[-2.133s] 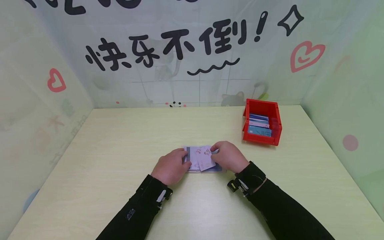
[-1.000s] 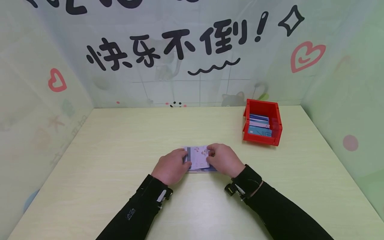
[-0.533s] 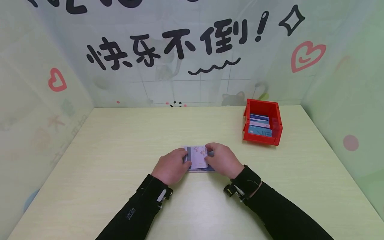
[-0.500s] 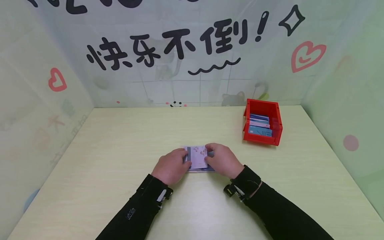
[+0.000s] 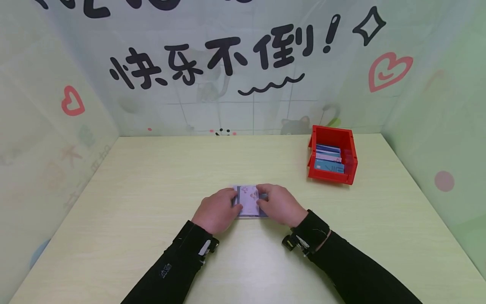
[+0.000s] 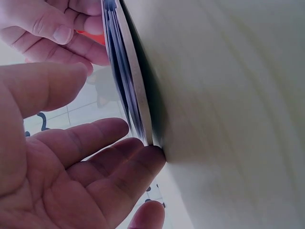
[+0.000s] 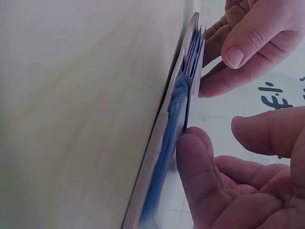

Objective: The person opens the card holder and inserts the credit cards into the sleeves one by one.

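Observation:
A flat stack of cards (image 5: 243, 215) lies on the pale wooden table (image 5: 152, 177), with a lilac flowered card (image 5: 248, 202) on top. My left hand (image 5: 216, 211) rests its fingertips against the stack's left edge (image 6: 136, 95), thumb held off it. My right hand (image 5: 279, 204) covers the right part and presses a fingertip (image 7: 193, 157) against the top card's edge (image 7: 190, 95); its thumb stays apart from the card. Both wrist views see the stack edge-on with several blue cards in layers.
A red plastic bin (image 5: 334, 177) stands at the back right of the table and holds several upright cards (image 5: 328, 162). Printed panels wall the table on the left, back and right.
The right hand has slid left along with the lilac card, which was angled and sticking out and now lies squared over the stack. The left hand has stayed put.

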Motion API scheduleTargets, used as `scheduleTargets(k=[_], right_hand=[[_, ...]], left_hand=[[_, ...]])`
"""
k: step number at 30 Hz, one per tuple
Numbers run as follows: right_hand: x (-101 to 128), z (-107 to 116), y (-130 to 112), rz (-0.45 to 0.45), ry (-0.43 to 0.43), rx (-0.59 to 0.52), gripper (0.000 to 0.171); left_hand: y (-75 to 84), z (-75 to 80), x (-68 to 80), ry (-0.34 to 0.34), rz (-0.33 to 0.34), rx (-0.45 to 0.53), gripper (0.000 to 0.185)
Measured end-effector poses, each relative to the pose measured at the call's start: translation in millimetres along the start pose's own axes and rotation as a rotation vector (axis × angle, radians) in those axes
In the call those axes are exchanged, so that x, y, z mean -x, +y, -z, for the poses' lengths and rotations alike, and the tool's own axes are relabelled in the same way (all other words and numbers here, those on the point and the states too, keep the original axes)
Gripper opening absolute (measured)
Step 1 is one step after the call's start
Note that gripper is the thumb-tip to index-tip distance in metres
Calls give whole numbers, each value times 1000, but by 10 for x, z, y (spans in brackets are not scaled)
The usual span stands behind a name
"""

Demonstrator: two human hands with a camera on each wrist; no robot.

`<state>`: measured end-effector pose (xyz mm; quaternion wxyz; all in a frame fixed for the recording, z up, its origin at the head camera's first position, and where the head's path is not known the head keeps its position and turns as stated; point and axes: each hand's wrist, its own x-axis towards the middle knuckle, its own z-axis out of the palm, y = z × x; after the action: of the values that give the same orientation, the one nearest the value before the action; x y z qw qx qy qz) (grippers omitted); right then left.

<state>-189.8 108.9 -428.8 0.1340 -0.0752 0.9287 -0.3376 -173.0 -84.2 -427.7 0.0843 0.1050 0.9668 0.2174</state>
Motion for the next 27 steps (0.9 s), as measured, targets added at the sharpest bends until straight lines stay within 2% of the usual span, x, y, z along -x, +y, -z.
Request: scheduleTargets(k=[6, 11, 18, 27], right_hand=[[13, 10, 1, -1, 8, -27, 50], [27, 1, 12, 37, -21, -68, 50], [43, -39, 12, 118, -73, -47, 52], [71, -44, -4, 152, -121, -29, 54]], left_hand=[[-5, -7, -9, -4, 0, 4, 43], [0, -9, -12, -3, -2, 5, 41], [-12, -12, -13, 14, -28, -18, 36], [-27, -12, -13, 28, -51, -12, 36]])
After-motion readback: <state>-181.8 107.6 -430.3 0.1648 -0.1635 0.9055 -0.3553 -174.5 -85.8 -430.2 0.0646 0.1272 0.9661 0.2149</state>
